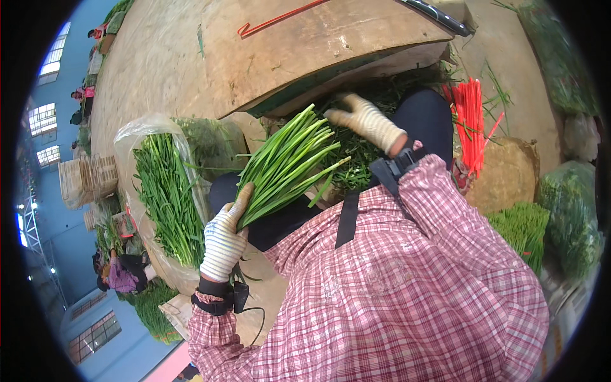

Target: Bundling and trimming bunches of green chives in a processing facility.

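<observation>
left hand (226, 234) clasping a bunch of green stalks (283, 167); right hand (368, 121) loose, fingers parted, beside the dark leaf heap (355, 160)

Bag (151, 123) left of bunch (286, 165); strips (469, 121) right

two gloved hands (224, 245) (372, 124), one held bunch (289, 165)

Wall (71, 219): blue, along the left side
Windows (43, 121): bright gridded panes in a row; darker ones at lower left
Truss (39, 239): metal, against the blue
Lamps (32, 205): small white glows near the truss
Floor (159, 70): tan, scuffed
Table (356, 54): brown, worn top, curved edge
</observation>
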Action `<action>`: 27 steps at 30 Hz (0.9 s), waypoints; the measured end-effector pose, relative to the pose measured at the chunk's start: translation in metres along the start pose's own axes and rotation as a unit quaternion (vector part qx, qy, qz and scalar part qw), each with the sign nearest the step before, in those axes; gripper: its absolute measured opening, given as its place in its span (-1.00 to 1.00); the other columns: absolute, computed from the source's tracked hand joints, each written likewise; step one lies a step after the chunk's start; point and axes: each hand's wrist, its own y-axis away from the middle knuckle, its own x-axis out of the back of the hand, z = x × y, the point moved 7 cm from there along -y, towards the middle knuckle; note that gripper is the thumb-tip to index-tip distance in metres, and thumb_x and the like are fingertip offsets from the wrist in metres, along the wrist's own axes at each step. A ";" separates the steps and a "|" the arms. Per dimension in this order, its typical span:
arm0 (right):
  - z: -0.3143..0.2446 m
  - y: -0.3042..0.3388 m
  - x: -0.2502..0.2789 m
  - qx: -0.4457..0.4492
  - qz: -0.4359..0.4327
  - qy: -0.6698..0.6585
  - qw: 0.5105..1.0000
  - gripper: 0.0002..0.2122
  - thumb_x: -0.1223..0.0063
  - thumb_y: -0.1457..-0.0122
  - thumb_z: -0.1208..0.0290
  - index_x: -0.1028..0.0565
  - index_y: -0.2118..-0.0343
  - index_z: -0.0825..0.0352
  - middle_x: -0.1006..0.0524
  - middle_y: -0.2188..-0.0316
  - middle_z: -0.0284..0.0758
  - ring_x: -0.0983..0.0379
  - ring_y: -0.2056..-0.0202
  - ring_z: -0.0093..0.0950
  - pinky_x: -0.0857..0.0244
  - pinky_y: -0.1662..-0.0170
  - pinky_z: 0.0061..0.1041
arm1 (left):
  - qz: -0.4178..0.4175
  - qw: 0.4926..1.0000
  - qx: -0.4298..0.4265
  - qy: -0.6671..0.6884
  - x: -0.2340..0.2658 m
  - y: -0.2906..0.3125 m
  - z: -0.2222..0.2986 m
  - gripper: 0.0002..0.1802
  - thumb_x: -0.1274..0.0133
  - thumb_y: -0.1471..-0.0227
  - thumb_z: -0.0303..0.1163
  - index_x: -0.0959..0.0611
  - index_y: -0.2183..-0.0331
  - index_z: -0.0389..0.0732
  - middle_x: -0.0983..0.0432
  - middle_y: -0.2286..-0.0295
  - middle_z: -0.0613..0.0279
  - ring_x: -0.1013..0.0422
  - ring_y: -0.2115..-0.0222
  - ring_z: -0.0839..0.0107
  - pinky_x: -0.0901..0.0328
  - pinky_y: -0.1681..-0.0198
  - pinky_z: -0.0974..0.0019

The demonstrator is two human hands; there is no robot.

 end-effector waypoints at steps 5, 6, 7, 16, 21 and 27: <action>0.013 0.000 -0.003 -0.129 -0.123 -0.333 0.926 -0.81 -0.18 -0.06 0.53 -0.54 0.26 0.46 -0.49 0.50 -0.38 -0.34 0.56 -0.65 -0.20 0.53 -0.69 | -0.004 0.981 0.011 0.194 -0.011 0.011 -0.018 -0.15 0.01 0.14 -0.77 -0.29 -0.22 -0.05 -0.48 0.04 0.08 -0.46 0.11 0.26 -0.31 0.04 0.34; 0.023 -0.003 0.016 -0.150 -0.052 -0.355 0.921 -0.81 -0.18 -0.07 0.53 -0.53 0.25 0.46 -0.48 0.52 -0.37 -0.32 0.59 -0.65 -0.16 0.56 -0.70 | -0.015 0.954 0.055 0.296 -0.015 0.014 -0.023 -0.16 0.02 0.12 -0.77 -0.26 -0.24 -0.13 -0.47 0.00 0.14 -0.41 0.04 0.38 -0.26 -0.04 0.36; 0.026 -0.008 0.034 -0.165 -0.001 -0.339 0.926 -0.77 -0.17 -0.09 0.53 -0.50 0.19 0.50 -0.49 0.52 -0.34 -0.33 0.59 -0.62 -0.16 0.57 -0.69 | -0.017 0.941 0.056 0.333 -0.019 0.013 -0.028 -0.09 0.02 0.17 -0.78 -0.20 -0.26 -0.12 -0.50 0.05 0.16 -0.46 0.13 0.39 -0.34 0.09 0.40; -0.008 0.000 0.021 -0.111 -0.002 -0.232 0.966 -0.83 -0.16 -0.08 0.45 -0.54 0.29 0.41 -0.54 0.52 -0.36 -0.43 0.58 -0.61 -0.31 0.52 -0.63 | -0.096 0.854 0.205 0.468 -0.035 0.020 -0.022 -0.12 -0.02 0.17 -0.71 -0.22 -0.24 -0.15 -0.58 0.39 0.10 -0.34 0.67 0.54 -0.27 0.60 0.50; -0.038 0.013 0.016 0.040 -0.034 -0.130 0.990 -0.60 -0.16 -0.10 0.42 -0.45 -0.03 0.34 -0.55 0.14 -0.29 -0.44 0.13 -0.51 -0.35 0.07 -0.48 | -0.124 0.759 0.261 0.584 -0.049 0.030 -0.024 -0.38 -0.09 0.16 -0.62 -0.42 -0.04 -0.23 -0.53 0.43 0.06 -0.33 0.68 0.48 -0.27 0.62 0.45; -0.019 0.010 -0.023 -0.043 -0.184 -0.162 0.969 -0.65 -0.25 0.00 0.36 -0.57 0.12 0.33 -0.60 0.22 -0.15 -0.54 0.20 -0.36 -0.36 0.07 -0.44 | -0.138 0.695 0.268 0.653 -0.059 0.036 -0.022 -0.45 -0.11 0.12 -0.59 -0.42 0.01 -0.23 -0.51 0.39 0.04 -0.28 0.68 0.50 -0.23 0.64 0.45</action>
